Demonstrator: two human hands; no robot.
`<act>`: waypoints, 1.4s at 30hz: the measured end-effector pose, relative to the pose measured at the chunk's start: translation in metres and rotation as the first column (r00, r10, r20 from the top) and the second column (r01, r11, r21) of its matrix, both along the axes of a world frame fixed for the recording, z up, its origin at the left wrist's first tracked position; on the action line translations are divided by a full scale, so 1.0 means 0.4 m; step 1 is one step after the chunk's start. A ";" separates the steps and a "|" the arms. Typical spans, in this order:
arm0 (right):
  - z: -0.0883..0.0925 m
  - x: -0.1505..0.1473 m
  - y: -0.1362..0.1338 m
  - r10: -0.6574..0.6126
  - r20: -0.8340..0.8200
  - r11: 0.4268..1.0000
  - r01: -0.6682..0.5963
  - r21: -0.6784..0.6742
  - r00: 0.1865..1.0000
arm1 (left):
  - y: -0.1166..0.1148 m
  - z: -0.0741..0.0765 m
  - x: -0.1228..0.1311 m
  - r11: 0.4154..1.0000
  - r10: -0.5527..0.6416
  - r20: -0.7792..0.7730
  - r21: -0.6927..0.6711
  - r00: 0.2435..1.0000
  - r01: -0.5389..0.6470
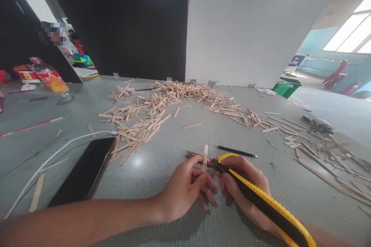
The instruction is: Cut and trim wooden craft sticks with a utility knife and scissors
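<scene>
Left hand: in the head view, pinched closed on a stick.
Stick: stands roughly upright out of the pinch.
Right hand: wrapped around the pliers, just right of that pinch.
Pliers: nose at the stick; cannot tell whether it bites.
Pen: just beyond the right grip.
Pile: sticks, well beyond both grips.
Phone: left of the left grip.

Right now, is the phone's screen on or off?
Off, it seems: the phone screen is plain black, with nothing lit on it. Whether the phone itself has power, I cannot tell.
</scene>
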State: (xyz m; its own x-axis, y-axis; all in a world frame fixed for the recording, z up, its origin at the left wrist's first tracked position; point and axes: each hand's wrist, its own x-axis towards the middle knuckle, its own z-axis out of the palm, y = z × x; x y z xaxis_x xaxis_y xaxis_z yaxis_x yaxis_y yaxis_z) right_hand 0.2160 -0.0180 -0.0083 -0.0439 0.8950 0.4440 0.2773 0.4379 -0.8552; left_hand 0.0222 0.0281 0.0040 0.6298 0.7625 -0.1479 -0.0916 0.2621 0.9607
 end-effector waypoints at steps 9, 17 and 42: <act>0.010 0.001 0.004 0.044 0.079 0.998 -0.047 0.037 0.996 | -0.003 0.002 -0.006 0.999 -0.044 -0.006 0.016 0.999 0.044; 0.007 -0.001 0.003 0.039 0.114 0.996 -0.048 0.079 0.993 | 0.000 0.002 -0.010 0.998 -0.053 -0.014 0.045 0.999 0.054; 0.030 -0.022 0.011 -0.025 0.213 0.992 -0.002 0.128 0.977 | -0.007 -0.008 -0.007 0.996 -0.018 -0.035 0.088 0.999 0.021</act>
